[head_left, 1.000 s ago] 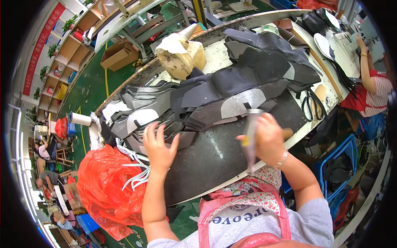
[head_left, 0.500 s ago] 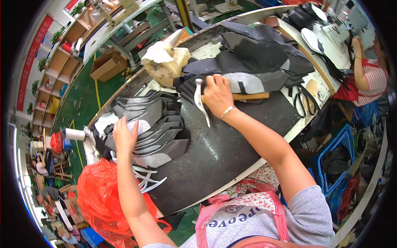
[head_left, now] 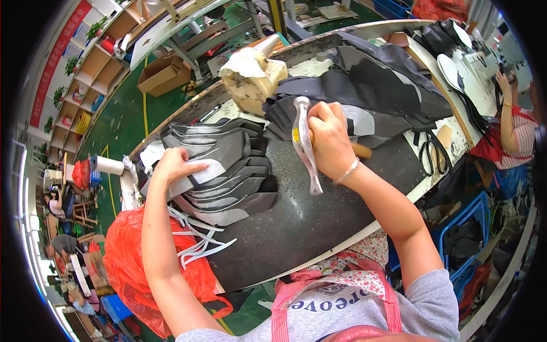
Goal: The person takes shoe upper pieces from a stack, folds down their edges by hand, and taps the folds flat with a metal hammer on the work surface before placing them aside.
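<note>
My right hand (head_left: 331, 139) is closed round the wooden handle of a hammer (head_left: 306, 145). Its metal head is raised above the black work surface (head_left: 262, 245). On the left, my left hand (head_left: 175, 166) has its thumb laid over a grey and black cut piece (head_left: 221, 162) and its fingers curled at that piece's edge; part of the grip is hidden. This piece lies on top of a fanned row of similar overlapping pieces (head_left: 231, 208). Beneath my left forearm, several white curved strips (head_left: 196, 242) hang over a red plastic bag (head_left: 128, 251).
Behind the row stands a yellowish block-shaped container (head_left: 253, 85) with a white cloth on it. More dark pieces (head_left: 370, 85) are heaped at the back. Black-handled scissors (head_left: 426, 154) lie on the right. A blue basket (head_left: 464, 228) stands beside the table; a co-worker (head_left: 515, 134) sits at far right.
My right hand has lifted the hammer off the dark pieces and turned it so its head points more toward me. My left hand's fingers, spread before, have curled at the top piece.
</note>
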`<state>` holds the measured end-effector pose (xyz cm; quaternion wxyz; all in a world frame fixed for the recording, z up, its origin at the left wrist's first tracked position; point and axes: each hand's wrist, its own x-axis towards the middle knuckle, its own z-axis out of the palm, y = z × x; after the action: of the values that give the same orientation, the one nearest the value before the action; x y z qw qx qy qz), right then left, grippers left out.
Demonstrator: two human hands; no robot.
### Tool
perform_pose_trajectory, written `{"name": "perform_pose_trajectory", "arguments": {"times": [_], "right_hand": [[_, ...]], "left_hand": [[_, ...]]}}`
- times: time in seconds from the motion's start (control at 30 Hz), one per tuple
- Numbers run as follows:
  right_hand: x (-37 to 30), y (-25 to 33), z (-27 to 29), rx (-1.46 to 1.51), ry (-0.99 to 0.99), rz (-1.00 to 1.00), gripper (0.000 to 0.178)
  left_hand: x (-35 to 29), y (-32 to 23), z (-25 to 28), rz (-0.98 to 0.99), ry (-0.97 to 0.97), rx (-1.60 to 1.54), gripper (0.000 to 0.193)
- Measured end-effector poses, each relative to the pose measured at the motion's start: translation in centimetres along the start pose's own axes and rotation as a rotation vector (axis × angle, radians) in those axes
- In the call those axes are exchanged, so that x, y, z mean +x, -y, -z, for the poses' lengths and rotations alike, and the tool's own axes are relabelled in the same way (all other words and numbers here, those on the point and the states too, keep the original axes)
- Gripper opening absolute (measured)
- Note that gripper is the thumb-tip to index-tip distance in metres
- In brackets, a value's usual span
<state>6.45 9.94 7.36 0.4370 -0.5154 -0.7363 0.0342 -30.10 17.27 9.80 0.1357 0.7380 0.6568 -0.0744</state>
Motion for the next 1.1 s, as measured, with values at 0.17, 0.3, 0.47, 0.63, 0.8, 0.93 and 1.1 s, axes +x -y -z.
{"name": "perform_pose_trajectory", "arguments": {"times": [0.17,0.3,0.47,0.63,0.8,0.93,1.1], "right_hand": [[-0.3,4.4,-1.1,0.214,0.196,0.049,0.013],[0.6,5.7,-3.3,0.401,0.164,0.213,0.016],[-1.6,5.1,3.0,0.389,0.777,0.260,0.018],[-6.7,1.5,9.5,0.145,1.002,0.029,0.017],[-10.7,-3.8,12.9,-0.284,0.870,-0.023,0.010],[-12.0,-7.4,15.8,-0.233,0.423,-0.085,0.009],[-12.0,-7.1,18.3,-0.038,0.554,-0.332,0.019]], "left_hand": [[-1.6,-6.4,1.4,-0.093,-0.048,0.153,0.048],[-6.8,-13.0,1.0,-0.419,-0.190,0.090,0.030],[-13.5,-16.3,1.1,-0.548,0.038,-0.444,0.027],[-14.3,-19.9,-9.2,-0.448,0.491,-0.877,0.030],[-11.4,-29.5,-15.8,-0.559,0.079,-0.559,0.041],[-9.3,-32.6,-15.1,-0.701,-0.083,-0.371,0.048],[-7.2,-35.1,-16.2,-0.693,-0.049,-0.623,0.041]]}}
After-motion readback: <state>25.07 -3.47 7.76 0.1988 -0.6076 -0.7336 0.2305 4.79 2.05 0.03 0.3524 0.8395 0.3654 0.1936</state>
